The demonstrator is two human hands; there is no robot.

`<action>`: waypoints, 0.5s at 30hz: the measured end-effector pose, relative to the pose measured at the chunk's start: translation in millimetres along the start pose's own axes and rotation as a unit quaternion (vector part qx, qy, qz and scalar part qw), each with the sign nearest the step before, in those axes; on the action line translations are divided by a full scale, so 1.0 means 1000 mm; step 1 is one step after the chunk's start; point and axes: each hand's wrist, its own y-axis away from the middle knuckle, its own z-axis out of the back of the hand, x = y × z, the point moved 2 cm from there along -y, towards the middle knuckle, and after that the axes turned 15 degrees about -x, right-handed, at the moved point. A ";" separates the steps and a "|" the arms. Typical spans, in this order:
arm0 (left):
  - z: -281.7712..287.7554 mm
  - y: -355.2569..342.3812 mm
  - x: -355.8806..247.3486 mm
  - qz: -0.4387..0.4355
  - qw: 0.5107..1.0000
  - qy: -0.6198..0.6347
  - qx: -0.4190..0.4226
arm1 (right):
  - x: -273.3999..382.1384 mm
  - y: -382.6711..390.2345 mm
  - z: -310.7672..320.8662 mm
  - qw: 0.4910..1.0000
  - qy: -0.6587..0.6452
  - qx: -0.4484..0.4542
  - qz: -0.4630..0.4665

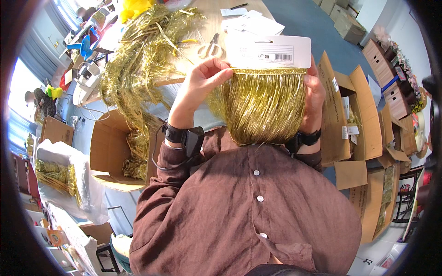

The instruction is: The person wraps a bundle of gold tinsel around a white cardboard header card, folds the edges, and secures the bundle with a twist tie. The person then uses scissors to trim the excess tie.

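A gold tinsel fringe (262, 103) hangs from a band below a white printed card (248, 49) in front of my body. My left hand (202, 80) pinches the band at its left end, just under the card. At the right end, my right hand (313, 92) grips the band and card edge, its fingers partly hidden behind them. Beyond them on the wooden table (199, 23) lie scissors (211, 49) with pale handles and a loose heap of gold tinsel (133, 60) trailing over the edge.
An open cardboard box of tinsel (103, 147) stands at my left beside a plastic bag (87, 184). Open boxes (336, 142) line my right. Paper slips (251, 23) lie on the table. Wooden cabinets (389, 80) with flowers stand farther right.
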 end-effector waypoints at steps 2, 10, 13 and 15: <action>0.001 -0.001 0.004 0.018 0.999 0.029 0.002 | -0.001 -0.002 0.004 1.000 0.014 -0.015 -0.002; -0.002 -0.003 0.014 0.059 0.994 -0.020 -0.088 | -0.019 -0.048 0.035 0.935 0.296 -0.158 0.113; -0.011 -0.001 0.014 0.043 0.985 -0.107 -0.126 | -0.017 -0.037 0.022 0.742 0.534 -0.134 0.383; -0.021 0.002 0.013 0.033 0.984 -0.131 -0.120 | -0.021 -0.024 0.011 0.791 0.524 -0.007 0.315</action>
